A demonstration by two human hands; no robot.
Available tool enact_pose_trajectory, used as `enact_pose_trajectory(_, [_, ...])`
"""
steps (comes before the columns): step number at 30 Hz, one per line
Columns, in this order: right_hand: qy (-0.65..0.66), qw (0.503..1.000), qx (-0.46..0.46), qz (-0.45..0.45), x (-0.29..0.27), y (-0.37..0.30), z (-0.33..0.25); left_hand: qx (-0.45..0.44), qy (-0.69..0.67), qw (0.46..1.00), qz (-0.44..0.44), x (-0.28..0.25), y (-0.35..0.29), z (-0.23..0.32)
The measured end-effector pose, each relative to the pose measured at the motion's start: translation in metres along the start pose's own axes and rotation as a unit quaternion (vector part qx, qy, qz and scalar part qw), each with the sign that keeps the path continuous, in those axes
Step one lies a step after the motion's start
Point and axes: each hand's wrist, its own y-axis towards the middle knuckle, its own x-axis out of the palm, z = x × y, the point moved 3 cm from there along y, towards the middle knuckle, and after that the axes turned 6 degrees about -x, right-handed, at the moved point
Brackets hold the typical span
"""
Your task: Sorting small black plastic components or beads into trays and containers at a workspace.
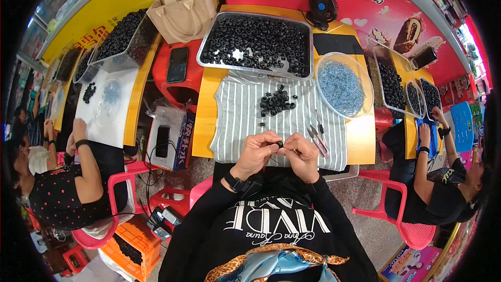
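One black piece [279, 144] is pinched in the left hand [254, 154]; the right hand [302, 155], fingertips bunched, meets it, grip unclear. Beyond both lie loose pieces [271, 105].

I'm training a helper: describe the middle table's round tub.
On the middle yellow table, find the striped cloth. At its far right corner sits the round tub; its blue pieces differ from the neighbouring metal tray's black rings.
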Motion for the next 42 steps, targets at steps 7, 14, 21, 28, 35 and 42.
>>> enact_pose_trajectory(7, [0.015,0.999,0.027,-0.013,-0.005,-0.002,0.007,-0.018,-0.004,1.000,0.002,0.001,0.000,-0.001])
enact_pose_trajectory(14, [0.051,0.997,0.056,0.026,-0.003,-0.007,0.012,-0.029,-0.009,0.999,0.010,0.003,0.000,0.000])
enact_pose_trajectory(21, [0.012,0.996,0.079,0.029,-0.002,-0.009,0.011,-0.034,0.038,0.998,0.026,0.004,0.002,0.006])
enact_pose_trajectory(28, [-0.014,0.995,0.094,0.013,-0.002,-0.012,0.015,0.018,0.277,0.959,0.054,0.003,0.004,0.011])
enact_pose_trajectory(35, [-0.097,0.992,0.073,-0.030,-0.001,-0.011,0.011,0.136,0.573,0.807,0.047,0.023,0.006,0.025])
enact_pose_trajectory(42, [-0.183,0.980,0.010,-0.072,-0.005,-0.010,0.005,0.152,0.600,0.784,0.037,0.032,0.007,0.028])
